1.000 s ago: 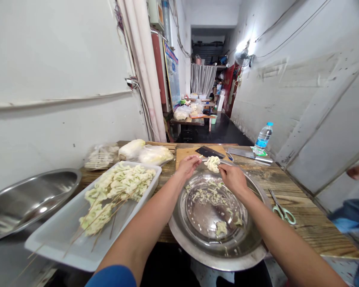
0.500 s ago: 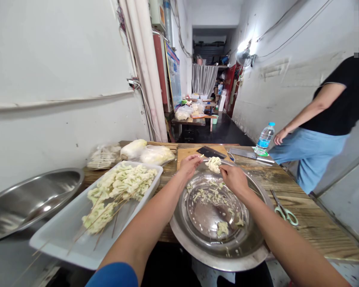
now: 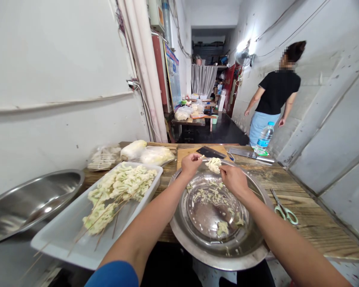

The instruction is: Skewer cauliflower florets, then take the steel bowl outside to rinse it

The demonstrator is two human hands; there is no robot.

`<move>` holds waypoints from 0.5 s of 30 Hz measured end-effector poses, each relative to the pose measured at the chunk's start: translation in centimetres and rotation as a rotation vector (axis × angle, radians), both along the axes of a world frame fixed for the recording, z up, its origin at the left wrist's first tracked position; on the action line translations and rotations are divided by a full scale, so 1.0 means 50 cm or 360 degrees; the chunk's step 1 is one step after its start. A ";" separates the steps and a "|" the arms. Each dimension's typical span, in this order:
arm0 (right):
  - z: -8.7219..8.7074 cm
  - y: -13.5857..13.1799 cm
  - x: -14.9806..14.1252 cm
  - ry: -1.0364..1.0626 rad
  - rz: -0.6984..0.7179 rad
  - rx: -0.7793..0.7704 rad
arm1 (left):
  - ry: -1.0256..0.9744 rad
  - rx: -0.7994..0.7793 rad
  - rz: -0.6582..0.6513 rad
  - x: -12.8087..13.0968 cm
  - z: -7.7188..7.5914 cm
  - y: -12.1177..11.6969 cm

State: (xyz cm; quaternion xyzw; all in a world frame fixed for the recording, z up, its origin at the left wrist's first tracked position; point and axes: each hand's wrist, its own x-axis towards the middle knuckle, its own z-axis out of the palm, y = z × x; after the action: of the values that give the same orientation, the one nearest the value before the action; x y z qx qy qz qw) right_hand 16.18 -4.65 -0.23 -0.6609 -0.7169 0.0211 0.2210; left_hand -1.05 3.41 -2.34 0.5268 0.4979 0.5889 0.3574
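Cauliflower (image 3: 213,164) is above the far side of the steel basin (image 3: 215,261). Left hand (image 3: 191,164), fingertips pinched, holds a small pale piece (image 3: 202,156); right hand (image 3: 233,179), fingers closed, holds the cauliflower at its right edge.

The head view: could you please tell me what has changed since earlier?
The co-worker has moved left and away, from the right edge to behind the water bottle. The left hand and right hand stay near the basin, cauliflower piece at the right fingertips.
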 end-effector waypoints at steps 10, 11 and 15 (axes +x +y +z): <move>-0.005 -0.002 -0.005 -0.0046 0.0033 0.0077 | -0.0082 -0.0004 0.0012 0.007 -0.001 -0.009; -0.007 -0.001 -0.006 -0.0042 0.0042 0.0083 | -0.0100 -0.0013 0.0012 0.007 0.000 -0.010; -0.010 -0.002 -0.009 -0.0019 0.0043 0.0087 | -0.0165 -0.0037 -0.0009 0.009 0.002 -0.012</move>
State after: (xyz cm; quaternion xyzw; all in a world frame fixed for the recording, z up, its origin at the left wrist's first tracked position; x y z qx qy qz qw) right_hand 15.74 -4.75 -0.71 -0.6451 -0.7273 0.0007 0.2342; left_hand -0.59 2.81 -2.24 0.4928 0.4840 0.6086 0.3905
